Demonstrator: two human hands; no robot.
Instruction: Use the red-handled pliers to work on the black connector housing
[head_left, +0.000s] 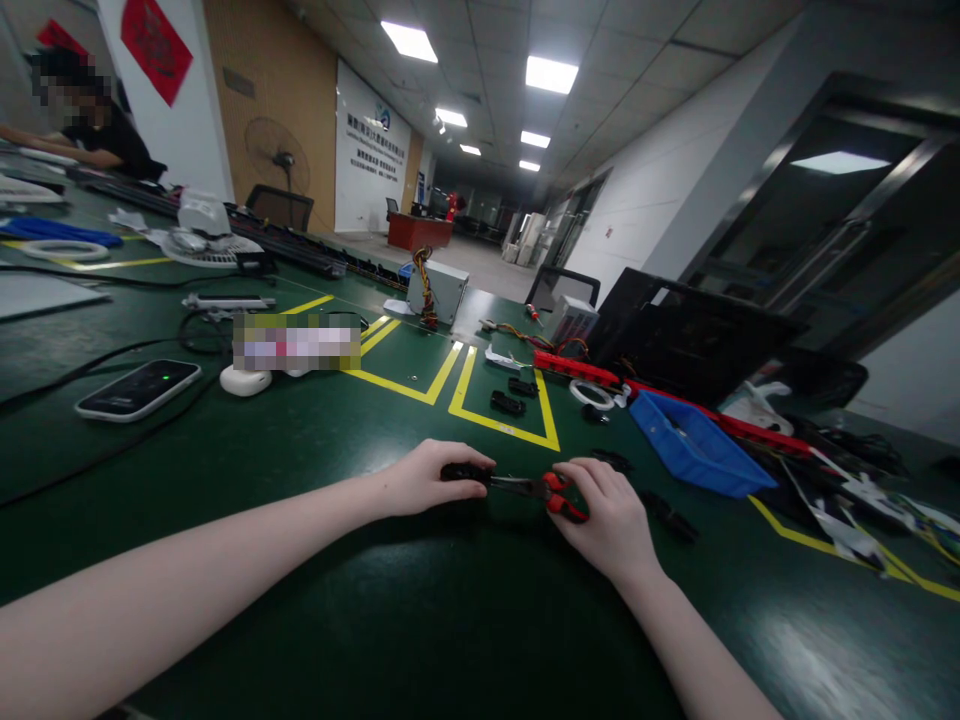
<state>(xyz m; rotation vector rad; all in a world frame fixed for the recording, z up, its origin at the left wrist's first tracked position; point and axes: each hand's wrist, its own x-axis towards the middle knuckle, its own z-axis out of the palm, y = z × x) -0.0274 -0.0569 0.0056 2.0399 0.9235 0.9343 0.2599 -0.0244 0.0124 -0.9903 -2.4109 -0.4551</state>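
My left hand (439, 478) is closed on a small black plastic part (463, 472), its thumb and fingers on either side. My right hand (606, 510) grips the red handles of a pair of pliers (555, 490). The pliers' long metal jaws point left and meet the right end of the black part; whether they pinch anything there is too small to tell. Both hands are just above the green tabletop. Further back, two similar black parts (508, 402) lie inside a yellow taped outline. More black pieces (670, 516) are to the right of my right hand.
A blue plastic bin (697, 440) stands at the right, before a red strip (577, 368). A power supply box (439, 292) with coloured wires is at the back. On the left lie a black-faced device (139, 390), a white case (246, 380) and cables. A person (105, 130) sits far left.
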